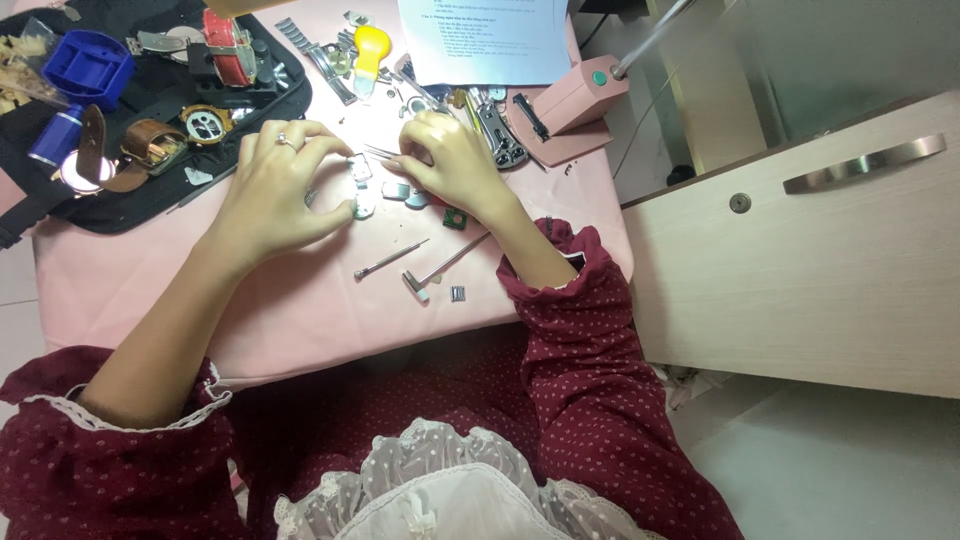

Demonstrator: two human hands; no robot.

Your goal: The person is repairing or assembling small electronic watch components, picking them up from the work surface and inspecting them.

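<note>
My left hand (272, 185), with a ring on one finger, rests on the pink table (280, 300) and pinches a small silver watch case (362, 205) between thumb and fingers. My right hand (450, 160) is curled just to the right of it and grips thin metal tweezers (382, 153) whose tips point toward a small square metal part (360, 168). A few small watch parts (405, 192) lie between the two hands.
A thin metal pin tool (390, 259), a small hammer-like tool (440, 268) and a tiny metal link (457, 293) lie near the table's front edge. A black tool mat (150, 200) with watches, straps and a blue holder (88, 66) sits at left. A pink lamp base (575, 100), paper sheet (490, 40) and a drawer cabinet (800, 260) are at right.
</note>
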